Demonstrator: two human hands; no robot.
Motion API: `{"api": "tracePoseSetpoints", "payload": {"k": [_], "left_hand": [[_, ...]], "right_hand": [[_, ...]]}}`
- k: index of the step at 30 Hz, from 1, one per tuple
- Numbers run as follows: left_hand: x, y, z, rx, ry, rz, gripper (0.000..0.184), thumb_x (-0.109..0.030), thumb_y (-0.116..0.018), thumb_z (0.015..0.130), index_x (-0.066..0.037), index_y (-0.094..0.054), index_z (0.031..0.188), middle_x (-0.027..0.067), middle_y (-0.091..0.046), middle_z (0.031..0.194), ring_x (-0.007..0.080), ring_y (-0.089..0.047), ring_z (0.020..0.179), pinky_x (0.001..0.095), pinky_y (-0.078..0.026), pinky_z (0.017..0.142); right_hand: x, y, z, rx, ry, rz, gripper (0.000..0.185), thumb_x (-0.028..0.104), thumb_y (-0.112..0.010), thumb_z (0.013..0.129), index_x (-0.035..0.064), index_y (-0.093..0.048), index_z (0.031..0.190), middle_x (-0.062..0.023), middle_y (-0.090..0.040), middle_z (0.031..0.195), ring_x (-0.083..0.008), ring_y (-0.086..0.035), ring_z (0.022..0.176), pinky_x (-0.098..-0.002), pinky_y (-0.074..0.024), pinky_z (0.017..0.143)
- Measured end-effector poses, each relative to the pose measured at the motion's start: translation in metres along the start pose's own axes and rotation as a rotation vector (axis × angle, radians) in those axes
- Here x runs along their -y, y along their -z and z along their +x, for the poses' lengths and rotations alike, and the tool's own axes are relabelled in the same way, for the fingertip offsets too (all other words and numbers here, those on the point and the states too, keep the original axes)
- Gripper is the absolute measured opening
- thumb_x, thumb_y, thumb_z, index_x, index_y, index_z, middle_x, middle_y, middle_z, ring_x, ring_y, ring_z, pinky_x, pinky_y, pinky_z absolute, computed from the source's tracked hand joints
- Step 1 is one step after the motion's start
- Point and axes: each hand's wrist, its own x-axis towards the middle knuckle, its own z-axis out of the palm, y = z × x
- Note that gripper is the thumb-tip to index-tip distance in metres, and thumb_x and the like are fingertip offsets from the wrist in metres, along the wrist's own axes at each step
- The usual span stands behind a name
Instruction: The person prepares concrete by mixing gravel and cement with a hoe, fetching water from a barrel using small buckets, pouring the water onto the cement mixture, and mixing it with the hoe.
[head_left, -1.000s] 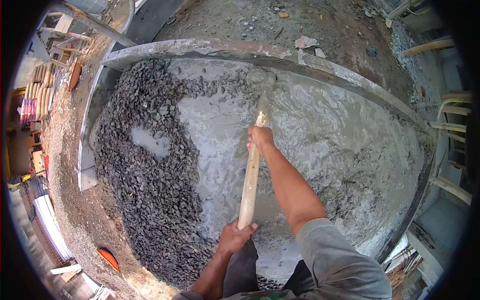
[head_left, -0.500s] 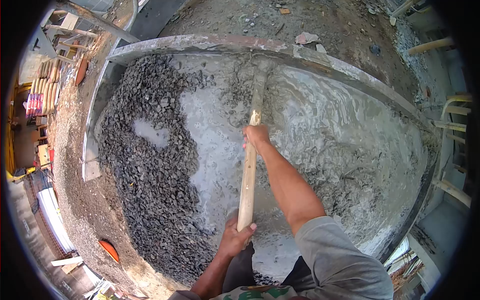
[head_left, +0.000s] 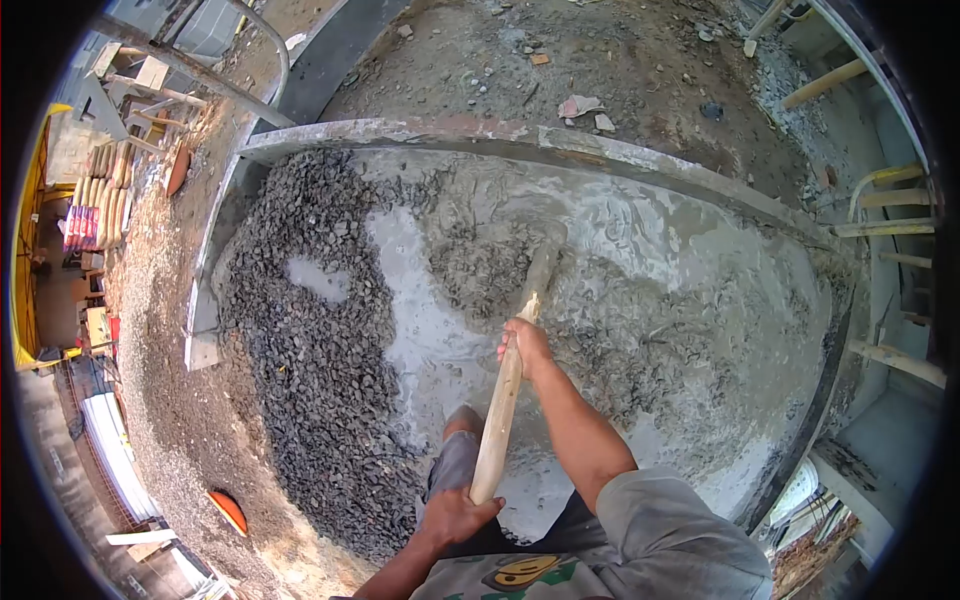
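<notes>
A long wooden handle [head_left: 503, 418] slants up from my body, its upper part coated in grey mortar. Around its bottom end my left hand [head_left: 458, 515] is closed. Higher up, just under the splintered section, my right hand [head_left: 527, 343] grips the same handle. The far end dips into wet concrete mix [head_left: 640, 330], and whatever tool head it bears is hidden. Dark gravel [head_left: 320, 400] is heaped on the left, with a small grey puddle [head_left: 320, 280] in it. Pale watery slurry [head_left: 408, 290] lies between gravel and mix.
A low board wall [head_left: 460, 132] borders the mix at the far side, and another board [head_left: 205, 300] stands at the left. Stacked bags [head_left: 98, 200] are at the far left. Wooden poles [head_left: 895, 362] stick out at the right. My boot [head_left: 463, 421] stands in the slurry.
Both hands and the handle have come closer to my body, and its submerged end has moved nearer through the mix. My boot and lower leg now show more.
</notes>
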Motion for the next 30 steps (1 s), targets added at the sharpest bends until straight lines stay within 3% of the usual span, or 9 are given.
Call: {"api": "tracePoseSetpoints", "payload": {"k": [1, 5, 9, 12, 18, 20, 22, 25, 30], "left_hand": [[-0.006, 0.014, -0.016, 0.111, 0.055, 0.046, 0.062, -0.063, -0.054, 0.074, -0.008, -0.065, 0.101, 0.0228, -0.065, 0.088, 0.0356, -0.063, 0.089, 0.0426, -0.049, 0.080], [0.013, 0.036, -0.033, 0.221, 0.014, 0.215, 0.066, -0.064, -0.059, 0.069, -0.008, -0.065, 0.104, 0.0202, -0.066, 0.084, 0.0354, -0.064, 0.084, 0.0404, -0.050, 0.077], [-0.002, 0.056, -0.041, 0.297, -0.139, 0.199, 0.063, -0.061, -0.063, 0.068, -0.007, -0.065, 0.102, 0.0189, -0.066, 0.083, 0.0331, -0.065, 0.082, 0.0386, -0.049, 0.074], [-0.006, 0.052, -0.034, 0.477, -0.202, 0.136, 0.059, -0.058, -0.065, 0.069, -0.007, -0.066, 0.099, 0.0180, -0.066, 0.083, 0.0315, -0.065, 0.080, 0.0371, -0.050, 0.072], [-0.041, 0.025, 0.011, 0.516, -0.497, 0.242, 0.055, -0.059, -0.064, 0.069, -0.008, -0.066, 0.091, 0.0175, -0.065, 0.079, 0.0337, -0.063, 0.077, 0.0398, -0.049, 0.070], [-0.069, 0.021, 0.037, 0.423, -0.647, 0.383, 0.054, -0.059, -0.064, 0.069, -0.008, -0.066, 0.088, 0.0174, -0.065, 0.079, 0.0337, -0.063, 0.074, 0.0405, -0.048, 0.069], [-0.095, 0.020, 0.057, 0.423, -0.647, 0.410, 0.054, -0.059, -0.064, 0.069, -0.009, -0.066, 0.089, 0.0171, -0.065, 0.079, 0.0330, -0.064, 0.075, 0.0399, -0.048, 0.070], [-0.108, 0.029, 0.062, 0.470, -0.570, 0.390, 0.057, -0.060, -0.063, 0.069, -0.010, -0.067, 0.093, 0.0171, -0.065, 0.080, 0.0321, -0.064, 0.078, 0.0386, -0.048, 0.073], [-0.032, 0.076, 0.060, 0.414, -0.344, 0.428, 0.060, -0.059, -0.065, 0.069, -0.010, -0.067, 0.103, 0.0167, -0.067, 0.088, 0.0298, -0.064, 0.085, 0.0361, -0.047, 0.076]], "right_hand": [[-0.011, 0.009, -0.013, -0.020, -0.006, 0.079, 0.013, 0.019, -0.057, 0.077, 0.0071, -0.052, 0.081, -0.0058, -0.050, 0.066, -0.0207, -0.052, 0.051, -0.0375, -0.0469, 0.046], [-0.034, 0.044, -0.066, -0.155, 0.003, 0.347, 0.013, 0.018, -0.056, 0.079, 0.0058, -0.052, 0.081, -0.0060, -0.050, 0.066, -0.0210, -0.053, 0.050, -0.0371, -0.0473, 0.046], [-0.025, 0.076, -0.107, -0.301, 0.058, 0.463, 0.014, 0.018, -0.057, 0.079, 0.0051, -0.053, 0.083, -0.0068, -0.050, 0.066, -0.0210, -0.053, 0.051, -0.0372, -0.0469, 0.047], [-0.008, 0.105, -0.149, -0.417, 0.091, 0.509, 0.013, 0.016, -0.057, 0.077, 0.0054, -0.052, 0.081, -0.0068, -0.049, 0.066, -0.0212, -0.052, 0.049, -0.0372, -0.0465, 0.046], [0.037, 0.164, -0.238, -0.647, 0.375, 0.590, 0.011, 0.015, -0.056, 0.075, 0.0062, -0.051, 0.077, -0.0062, -0.048, 0.064, -0.0212, -0.051, 0.050, -0.0362, -0.0455, 0.046], [0.061, 0.181, -0.245, -0.679, 0.508, 0.637, 0.011, 0.016, -0.056, 0.076, 0.0056, -0.050, 0.078, -0.0063, -0.048, 0.064, -0.0209, -0.051, 0.049, -0.0358, -0.0451, 0.045], [0.073, 0.193, -0.249, -0.703, 0.603, 0.664, 0.011, 0.016, -0.055, 0.077, 0.0054, -0.050, 0.078, -0.0064, -0.048, 0.064, -0.0208, -0.050, 0.049, -0.0355, -0.0448, 0.045], [0.067, 0.209, -0.219, -0.735, 0.582, 0.713, 0.012, 0.013, -0.056, 0.076, 0.0035, -0.050, 0.080, -0.0081, -0.048, 0.063, -0.0212, -0.049, 0.045, -0.0370, -0.0450, 0.041], [-0.013, 0.146, -0.127, -0.694, 0.270, 0.743, 0.013, 0.017, -0.056, 0.079, 0.0049, -0.051, 0.077, -0.0078, -0.048, 0.063, -0.0219, -0.050, 0.047, -0.0380, -0.0458, 0.045]]}}
